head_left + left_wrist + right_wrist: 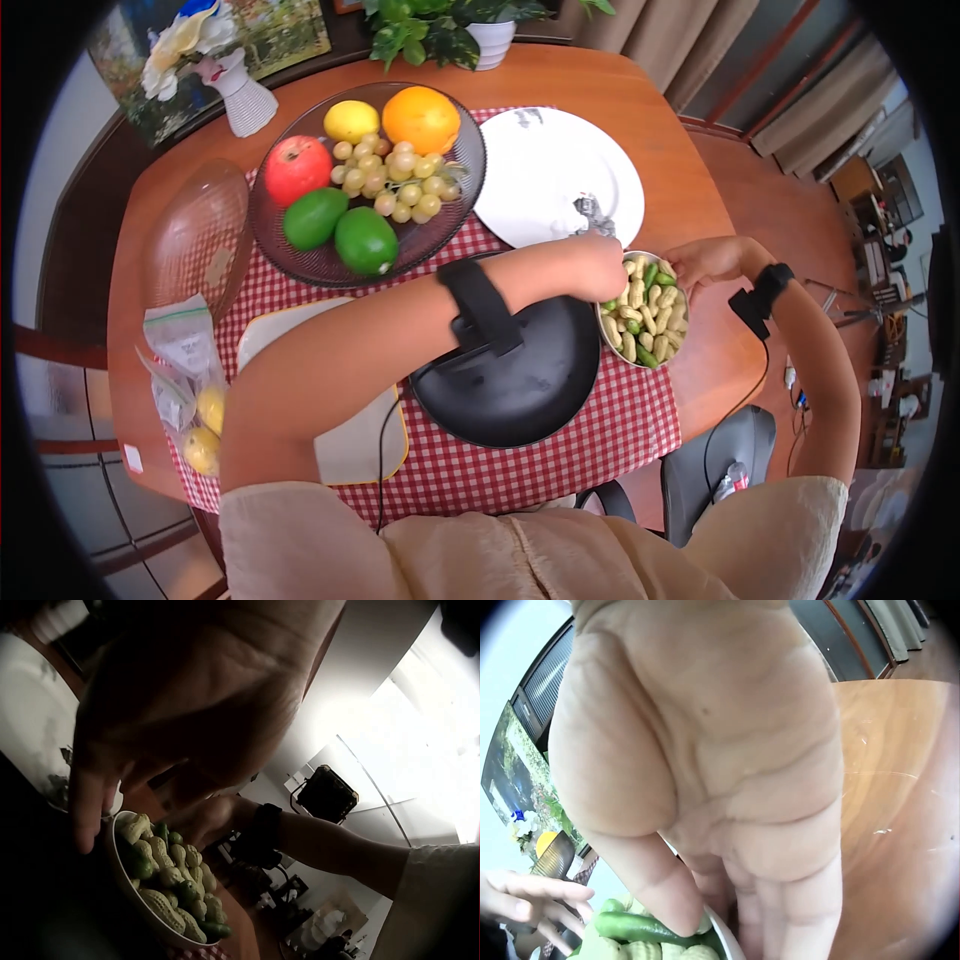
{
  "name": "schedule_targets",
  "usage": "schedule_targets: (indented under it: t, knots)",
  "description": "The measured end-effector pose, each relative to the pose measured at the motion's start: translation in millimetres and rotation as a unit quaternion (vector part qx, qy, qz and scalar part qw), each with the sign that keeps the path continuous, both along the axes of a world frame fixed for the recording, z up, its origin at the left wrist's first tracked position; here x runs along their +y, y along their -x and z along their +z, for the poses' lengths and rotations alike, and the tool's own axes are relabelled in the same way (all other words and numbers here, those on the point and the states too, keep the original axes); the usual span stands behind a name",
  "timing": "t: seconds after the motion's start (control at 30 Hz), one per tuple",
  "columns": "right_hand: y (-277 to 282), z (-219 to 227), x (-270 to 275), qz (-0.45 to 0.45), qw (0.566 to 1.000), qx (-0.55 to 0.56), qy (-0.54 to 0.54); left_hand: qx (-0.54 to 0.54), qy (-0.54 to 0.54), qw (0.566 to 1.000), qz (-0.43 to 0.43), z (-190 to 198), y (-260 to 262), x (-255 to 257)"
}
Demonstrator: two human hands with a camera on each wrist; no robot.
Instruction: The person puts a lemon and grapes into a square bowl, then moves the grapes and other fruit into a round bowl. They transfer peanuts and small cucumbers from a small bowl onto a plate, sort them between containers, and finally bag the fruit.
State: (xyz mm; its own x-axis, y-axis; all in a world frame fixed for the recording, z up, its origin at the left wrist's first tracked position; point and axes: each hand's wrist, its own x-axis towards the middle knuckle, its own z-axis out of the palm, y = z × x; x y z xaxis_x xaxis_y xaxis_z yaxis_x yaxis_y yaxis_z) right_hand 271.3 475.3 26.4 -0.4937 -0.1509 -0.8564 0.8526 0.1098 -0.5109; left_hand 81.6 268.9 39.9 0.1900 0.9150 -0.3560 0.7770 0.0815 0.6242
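Observation:
A round, pale-rimmed bowl (129, 891) is filled with unshelled peanuts (648, 318) and small green peppers (639, 928). My right hand (703, 260) grips its far right rim, the thumb (664, 892) on the inner side over a pepper and the fingers outside the wall. At the opposite rim is my left hand (598, 268), nothing held in it; in the right wrist view its fingers extend toward the bowl, spread apart. Just left of the bowl, partly under my left forearm, lies a round black pan (510, 385).
Behind the bowl lies a white plate (560, 165) with a grey pattern. A dark glass platter (290, 250) carries fruit at the back. On the left are a clear oval dish (195, 235), a bag of yellow fruit (185, 345) and a pale tray (365, 435) beneath my left arm.

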Motion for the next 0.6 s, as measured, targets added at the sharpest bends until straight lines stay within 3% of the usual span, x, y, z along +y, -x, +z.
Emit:
schedule_targets:
  t: [0.07,0.13,0.2,0.27,0.33,0.4,0.47,0.6]
  knots:
    - [-0.4,0.9,-4.7,0.02,0.998,0.029,-0.051,0.012,-0.057,0.998,-0.032,17.6,14.2,-36.9]
    - [1.2,4.1,-11.1,0.02,0.997,0.038,-0.067,0.097,-0.091,0.987,-0.092,13.3,31.7,-64.1]
    - [3.1,8.9,-15.4,0.031,0.994,0.056,-0.084,-0.006,-0.132,0.991,0.008,20.0,50.5,-102.0]
    - [2.1,10.2,-16.6,0.028,0.994,0.051,-0.092,-0.022,-0.111,0.992,0.053,25.4,65.2,-131.4]
    - [-1.7,7.9,-11.8,0.074,0.982,0.059,-0.162,-0.015,-0.122,0.991,0.061,18.4,78.8,-157.4]
    - [-0.4,18.5,-15.4,0.044,0.987,0.053,-0.147,-0.01,-0.134,0.989,0.067,14.0,84.4,-175.0]
    - [2.3,30.7,-18.2,0.063,0.982,0.046,-0.175,0.071,-0.133,0.985,0.084,12.2,85.0,-187.2]
    - [5.8,50.7,-28.5,-0.024,0.986,0.059,-0.151,0.102,-0.134,0.984,0.064,1.5,84.5,-200.1]
